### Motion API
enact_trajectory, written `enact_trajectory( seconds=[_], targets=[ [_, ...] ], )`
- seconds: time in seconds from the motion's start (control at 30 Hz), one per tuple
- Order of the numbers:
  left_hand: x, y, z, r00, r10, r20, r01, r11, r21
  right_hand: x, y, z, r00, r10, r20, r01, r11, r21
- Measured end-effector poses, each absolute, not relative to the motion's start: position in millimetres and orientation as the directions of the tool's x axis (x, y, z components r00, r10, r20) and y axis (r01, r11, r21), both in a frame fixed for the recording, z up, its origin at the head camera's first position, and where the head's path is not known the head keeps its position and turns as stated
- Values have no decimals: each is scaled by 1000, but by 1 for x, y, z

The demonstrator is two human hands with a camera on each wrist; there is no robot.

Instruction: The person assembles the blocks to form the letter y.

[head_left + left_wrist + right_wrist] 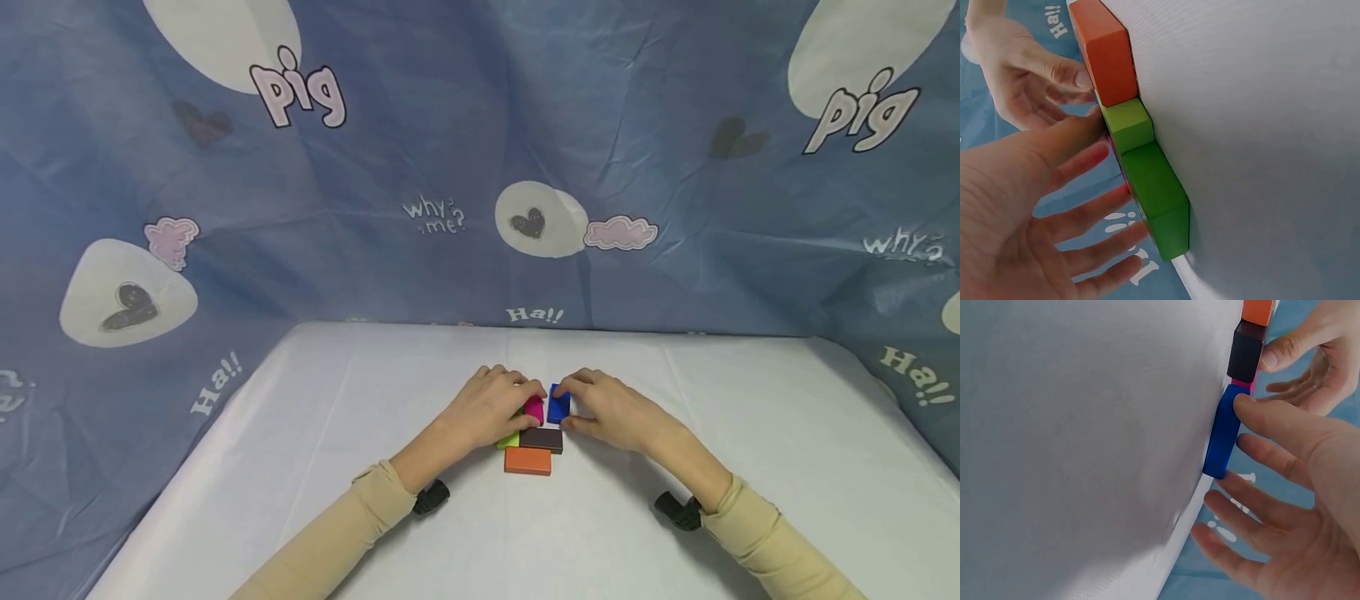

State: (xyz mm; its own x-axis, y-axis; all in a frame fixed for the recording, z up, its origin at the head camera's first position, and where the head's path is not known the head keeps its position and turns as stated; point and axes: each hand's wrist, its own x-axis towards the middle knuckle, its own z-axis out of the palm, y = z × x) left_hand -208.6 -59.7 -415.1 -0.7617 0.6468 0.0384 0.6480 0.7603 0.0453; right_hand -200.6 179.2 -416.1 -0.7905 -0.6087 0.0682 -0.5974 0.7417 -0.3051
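Note:
Several coloured blocks lie together on the white table. My left hand reaches over them from the left and pinches a pink block between thumb and fingers. Opposite it, my right hand pinches a blue block, thumb at its near end and a fingertip at its far end. A narrow gap parts blue from pink in the head view. Just nearer are a dark block and an orange block. A lime block and a green block sit under my left hand, mostly hidden from above.
The white tabletop spreads around the blocks. A blue printed cloth hangs behind and at both sides. Black wrist cameras sit under my wrists, low over the table.

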Motion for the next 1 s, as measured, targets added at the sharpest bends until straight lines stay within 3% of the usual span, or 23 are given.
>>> enact_trajectory(
  seconds=[0.57, 1.0],
  targets=[
    [-206, -59, -416, -757, 648, 83, 652, 758, 34, -203, 188, -414, -830, -555, 58, -545, 784, -297],
    [-204, -57, -415, -743, 662, 97, 666, 746, 18, -204, 188, -416, -825, -564, 41, -553, 789, -267]
  ],
)
